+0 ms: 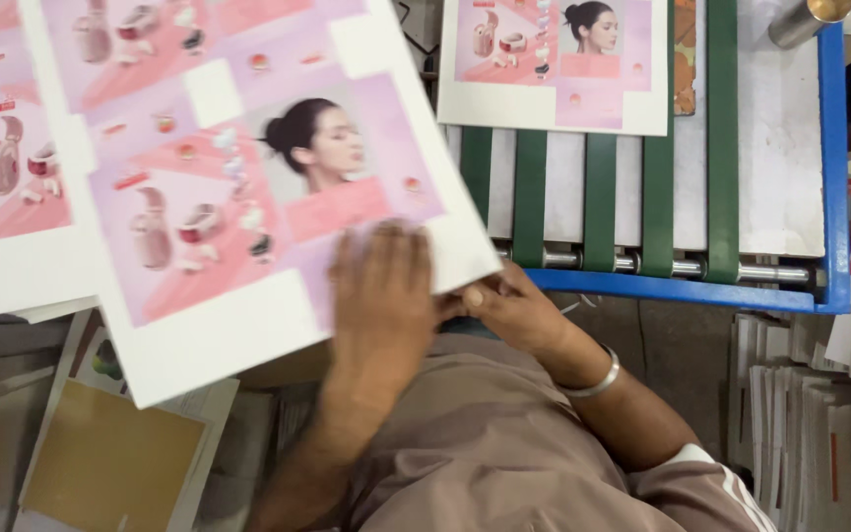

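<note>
1. Printed sheet (238, 187): a large white card sheet tilted across the upper left and centre of the frame. It bears pink and lilac panels with small pink appliances, a portrait, and blank white cut-outs; its lower right corner lies under the hands.
2. Left hand (381, 296): at centre frame, blurred, palm down and fingers spread flat on the lower right part of the printed sheet. It presses rather than grips.
3. Right hand (509, 305): just right of the left hand, at the sheet's lower right corner. The fingers curl against the edge; whether they pinch it cannot be told. A metal bangle (593, 379) circles the wrist.
4. Second sheet (554, 64): same print, lying at upper centre on the conveyor.
5. Conveyor (829, 197): blue-framed bed at upper right, with green belts (721, 148) running over steel rollers.
6. Stacked sheets (12, 177): matching prints at the left edge, beneath the tilted sheet.
7. Paper stacks (819, 433): upright piles at lower right.
</note>
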